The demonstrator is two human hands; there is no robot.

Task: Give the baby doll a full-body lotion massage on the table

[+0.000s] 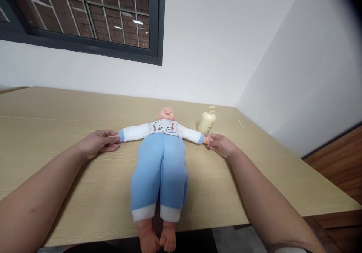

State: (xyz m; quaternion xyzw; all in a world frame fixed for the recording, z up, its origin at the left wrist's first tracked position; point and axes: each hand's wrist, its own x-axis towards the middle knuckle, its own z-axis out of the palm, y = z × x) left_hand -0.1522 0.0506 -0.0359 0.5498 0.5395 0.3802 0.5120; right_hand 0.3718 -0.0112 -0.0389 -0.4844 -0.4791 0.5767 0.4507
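A baby doll lies on its back on the wooden table, head toward the wall and bare feet over the near edge. It wears light blue trousers and a white top with an elephant print and blue cuffs. Both doll arms are stretched out sideways. My left hand is closed around the doll's hand on the left. On the other side, my right hand pinches the doll's other hand between thumb and fingers. Just behind my right hand stands a cream pump bottle.
A thin pale strand lies on the table right of the bottle. White walls meet in a corner behind the table. A dark-framed barred window is at upper left. Brown wood panelling stands beyond the table's right edge.
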